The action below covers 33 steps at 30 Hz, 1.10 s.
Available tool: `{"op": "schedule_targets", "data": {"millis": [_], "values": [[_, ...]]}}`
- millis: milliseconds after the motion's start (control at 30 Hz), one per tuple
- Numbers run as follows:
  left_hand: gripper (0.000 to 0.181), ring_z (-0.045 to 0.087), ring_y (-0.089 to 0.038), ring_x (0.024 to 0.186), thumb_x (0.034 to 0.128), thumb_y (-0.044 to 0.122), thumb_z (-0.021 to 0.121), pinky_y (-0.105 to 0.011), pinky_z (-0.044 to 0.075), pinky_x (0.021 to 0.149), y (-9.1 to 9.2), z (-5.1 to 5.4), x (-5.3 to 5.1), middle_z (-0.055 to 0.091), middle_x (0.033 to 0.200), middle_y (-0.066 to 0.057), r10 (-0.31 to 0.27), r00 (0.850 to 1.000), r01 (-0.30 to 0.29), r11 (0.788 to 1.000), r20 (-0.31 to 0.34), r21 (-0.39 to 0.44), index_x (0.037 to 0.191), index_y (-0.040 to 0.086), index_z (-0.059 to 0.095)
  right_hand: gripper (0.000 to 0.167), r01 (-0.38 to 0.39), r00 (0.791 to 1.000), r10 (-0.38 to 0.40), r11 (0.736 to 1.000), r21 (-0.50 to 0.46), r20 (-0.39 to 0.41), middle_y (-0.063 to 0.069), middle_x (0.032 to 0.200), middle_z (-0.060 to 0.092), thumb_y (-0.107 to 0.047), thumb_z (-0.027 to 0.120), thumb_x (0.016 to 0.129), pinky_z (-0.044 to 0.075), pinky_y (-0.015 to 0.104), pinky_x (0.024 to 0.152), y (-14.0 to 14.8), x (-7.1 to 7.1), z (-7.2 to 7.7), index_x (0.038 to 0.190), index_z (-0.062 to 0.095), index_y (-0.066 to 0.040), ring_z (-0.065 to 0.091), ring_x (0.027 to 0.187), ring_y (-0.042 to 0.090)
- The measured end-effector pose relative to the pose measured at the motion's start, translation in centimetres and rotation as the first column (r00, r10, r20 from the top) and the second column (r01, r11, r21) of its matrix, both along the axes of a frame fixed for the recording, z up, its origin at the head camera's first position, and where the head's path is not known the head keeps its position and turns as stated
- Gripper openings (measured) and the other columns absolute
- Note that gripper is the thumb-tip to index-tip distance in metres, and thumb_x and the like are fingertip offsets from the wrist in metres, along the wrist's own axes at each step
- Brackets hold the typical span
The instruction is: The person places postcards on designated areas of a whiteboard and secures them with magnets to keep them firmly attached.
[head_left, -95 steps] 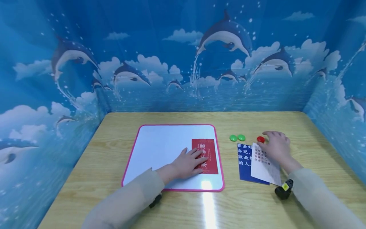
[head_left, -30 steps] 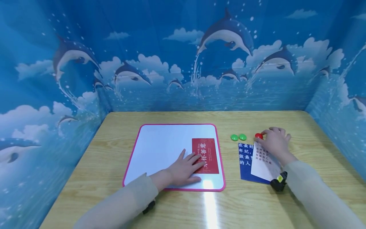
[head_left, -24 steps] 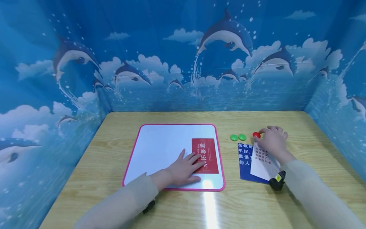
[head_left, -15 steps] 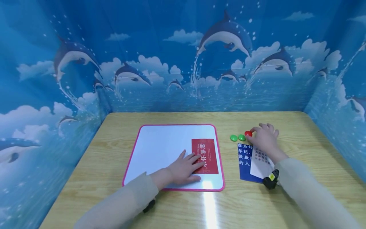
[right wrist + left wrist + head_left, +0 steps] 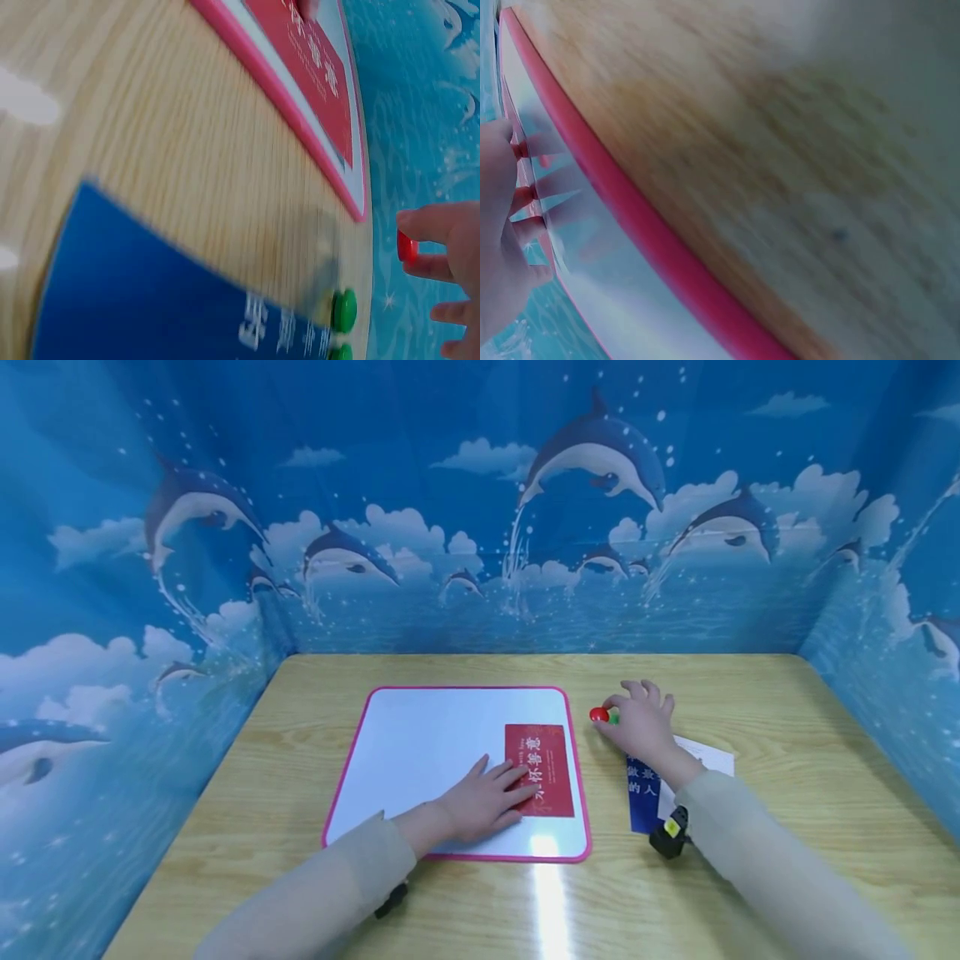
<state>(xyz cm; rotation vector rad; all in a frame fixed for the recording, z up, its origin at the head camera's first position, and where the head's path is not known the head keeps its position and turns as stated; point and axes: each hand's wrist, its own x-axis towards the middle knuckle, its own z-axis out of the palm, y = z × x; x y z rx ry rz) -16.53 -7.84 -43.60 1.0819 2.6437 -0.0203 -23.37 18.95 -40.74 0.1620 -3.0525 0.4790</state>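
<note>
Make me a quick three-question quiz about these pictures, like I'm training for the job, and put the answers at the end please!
1. Pick one: what colour is the disc that the right grip is pinching?
A. Green
B. Red
C. Yellow

2. True or false: in the head view, the left grip lies partly over the red card, which is on the white board.

3. Count: how many green discs can you find in the right wrist view?

Key:
1. B
2. True
3. Two; the second one is partly cut off by the bottom edge.
</note>
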Motion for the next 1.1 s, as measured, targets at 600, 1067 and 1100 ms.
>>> {"op": "schedule_targets", "data": {"millis": [600,1067,1100], "values": [[0.068,0.024,-0.019,0.143,0.0866,0.049,0.059,-0.053,0.019,0.115,0.0,-0.3,-0.2,0.026,0.155,0.005,-0.011,0.998,0.011,1.000,-0.054,-0.005,0.146,0.040,0.026,0.041,-0.084,0.996,0.083,0.996,0.033,0.043,0.023,0.144,0.036,-0.036,0.070,0.081,0.009,0.072,0.105,-5.7,-0.8,-1.0,0.111,0.068,-0.008,0.019,0.136,0.047],[0.065,0.024,-0.019,0.143,0.0888,0.048,0.056,-0.053,0.019,0.115,-0.1,-0.1,-0.2,0.026,0.155,0.004,-0.024,0.998,0.024,1.000,-0.051,-0.002,0.146,0.039,0.027,0.039,-0.113,0.993,0.112,0.992,0.047,0.035,0.021,0.143,0.038,-0.039,0.070,0.081,0.008,0.073,0.105,-7.3,-1.0,-1.7,0.106,0.069,-0.009,0.019,0.137,0.048],[0.065,0.024,-0.020,0.143,0.0890,0.048,0.056,-0.053,0.018,0.115,-0.1,0.0,-0.2,0.026,0.155,0.004,-0.023,0.999,0.023,1.000,-0.049,-0.002,0.146,0.039,0.027,0.040,-0.114,0.993,0.113,0.992,0.048,0.036,0.021,0.144,0.037,-0.040,0.071,0.081,0.008,0.073,0.105,-7.4,-1.0,-1.8,0.106,0.069,-0.010,0.019,0.137,0.047]]}}
